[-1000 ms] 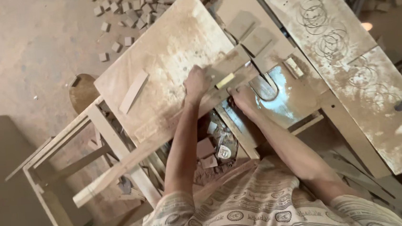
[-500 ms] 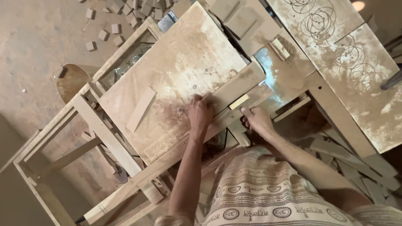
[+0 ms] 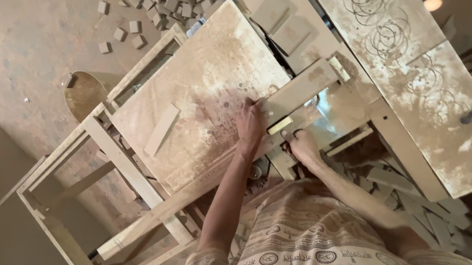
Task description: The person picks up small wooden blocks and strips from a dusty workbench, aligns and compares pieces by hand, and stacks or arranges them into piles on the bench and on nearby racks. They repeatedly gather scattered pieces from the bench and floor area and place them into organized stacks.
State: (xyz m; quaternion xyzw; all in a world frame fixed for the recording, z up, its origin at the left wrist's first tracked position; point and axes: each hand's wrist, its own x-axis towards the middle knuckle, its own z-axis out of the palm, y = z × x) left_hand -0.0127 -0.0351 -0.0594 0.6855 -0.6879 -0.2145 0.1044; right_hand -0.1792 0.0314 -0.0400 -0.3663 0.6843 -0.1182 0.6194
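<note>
From my head view I see my left hand [image 3: 250,124] pressed flat on the near end of a long wooden strip [image 3: 299,90] that lies across the dusty desk [image 3: 199,90]; its fingers are spread over the wood, pressing rather than curled around it. My right hand [image 3: 303,145] sits just beside it, lower at the desk's edge, fingers curled, with a small pale yellow piece [image 3: 280,125] right above them; I cannot tell whether the hand actually grips that piece or merely touches it. The strip runs diagonally up to the right from the left hand, its far end near a shiny plate [image 3: 337,105] set in the surface. On the desk's left portion a short flat offcut [image 3: 161,129] lies loose, well apart from both hands. Two flat square pieces [image 3: 282,22] rest on the board beyond the strip. A long board marked with drawn circles [image 3: 404,57] lies to the right. On the floor [image 3: 27,48], small wooden blocks [image 3: 169,3] are scattered past the desk's far side, and long offcuts [image 3: 415,202] are piled at lower right. The desk's open wooden frame [image 3: 66,185] extends to the left.
</note>
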